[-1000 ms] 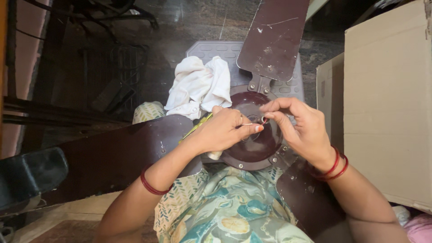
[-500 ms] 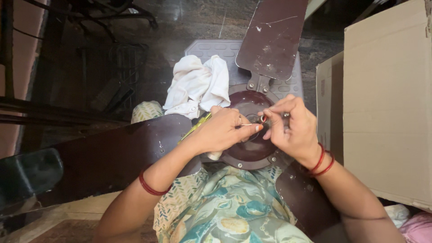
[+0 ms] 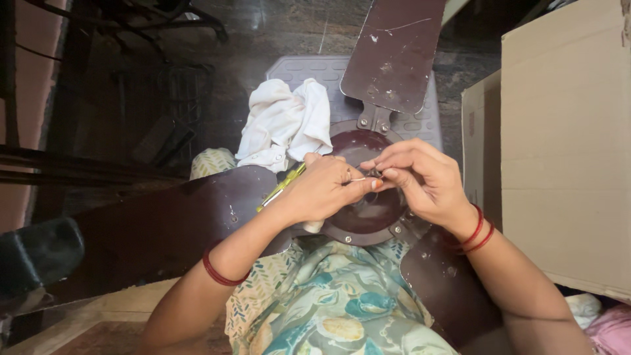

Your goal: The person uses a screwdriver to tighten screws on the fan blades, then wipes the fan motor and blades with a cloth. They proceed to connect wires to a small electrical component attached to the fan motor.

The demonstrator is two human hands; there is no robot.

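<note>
A dark stone floor fills the upper frame, with a grey plastic stool (image 3: 420, 125) standing on it at upper centre. On the stool and across the person's lap lies a dark brown ceiling fan; its round motor hub (image 3: 368, 217) sits at the centre of the frame, glossy, with small screws around its rim. One blade (image 3: 394, 52) runs up to the top edge, scuffed and spotted; a second blade (image 3: 164, 223) stretches to the left, and a third (image 3: 447, 289) drops to the lower right, partly under the forearm.

Over the hub the left hand (image 3: 325, 194) and the right hand (image 3: 424, 181) meet, fingertips pinched together on a small part with a thin wire (image 3: 358, 179); what that part is cannot be made out. A yellow-green tool handle (image 3: 281, 189) juts out from under the left hand, its tip hidden.

A crumpled white cloth (image 3: 286, 125) rests on the stool just left of the hub. A large cardboard box (image 3: 565, 144) fills the right side, cut off by the frame.
</note>
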